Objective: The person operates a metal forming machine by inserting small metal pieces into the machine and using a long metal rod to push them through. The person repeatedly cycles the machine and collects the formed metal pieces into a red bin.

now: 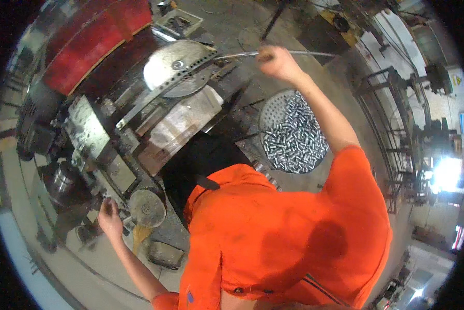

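Note:
My right hand [275, 60] is raised far ahead and closed around a thin, long metal rod [314, 53]. The rod runs left toward a round silver guard plate [176, 67] on top of a grey, worn machine [113, 139]. My left hand [110, 217] is down at the near left and grips a small control part on the machine's edge, beside a round metal disc [147, 208]. My orange shirt [273, 232] fills the lower middle and hides what lies below it.
A round perforated basket [271, 106] holds several short shiny metal cylinders [296, 142] on the concrete floor to the right of the machine. A red curved cover [92, 39] sits at the far left. Dark metal racks [392, 108] stand at the right.

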The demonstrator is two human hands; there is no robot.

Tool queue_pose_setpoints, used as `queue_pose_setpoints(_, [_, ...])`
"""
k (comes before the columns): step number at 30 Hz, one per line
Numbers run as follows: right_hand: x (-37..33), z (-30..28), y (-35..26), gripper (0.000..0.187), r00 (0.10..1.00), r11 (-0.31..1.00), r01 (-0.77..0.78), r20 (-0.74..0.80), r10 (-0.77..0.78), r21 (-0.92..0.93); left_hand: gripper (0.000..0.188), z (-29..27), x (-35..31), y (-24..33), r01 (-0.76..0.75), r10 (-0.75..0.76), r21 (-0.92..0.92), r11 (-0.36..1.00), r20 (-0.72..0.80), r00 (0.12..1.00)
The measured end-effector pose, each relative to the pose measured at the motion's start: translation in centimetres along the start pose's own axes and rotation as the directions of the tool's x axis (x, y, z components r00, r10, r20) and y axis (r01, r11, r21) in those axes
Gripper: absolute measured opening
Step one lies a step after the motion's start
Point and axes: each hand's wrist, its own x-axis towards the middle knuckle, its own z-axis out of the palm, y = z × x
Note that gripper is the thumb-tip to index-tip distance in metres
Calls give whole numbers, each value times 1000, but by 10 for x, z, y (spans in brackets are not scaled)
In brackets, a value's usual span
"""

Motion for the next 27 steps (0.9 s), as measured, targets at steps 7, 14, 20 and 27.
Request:
queue_pose_setpoints(7, [-153, 105, 135, 22, 846, 853, -242, 329, 419, -463, 21, 1, 12, 7, 116, -111, -212, 970, 37, 993])
queue_pose_setpoints(14, [-178, 171, 163, 21, 841, 956, -49, 505, 195, -288, 24, 12, 14, -22, 42, -49, -162, 986, -41, 998])
queue_pose_setpoints(20, [-166, 179, 122, 27, 793, 834, -374, 326, 515, -406, 26, 3, 13, -2, 24, -24, -101, 995, 2, 1000])
queue_pose_setpoints(27, [-175, 165, 117, 30, 796, 896, -333, 422, 434, -294, 26, 8, 12, -9, 9, -12, -44, 999, -71, 997])
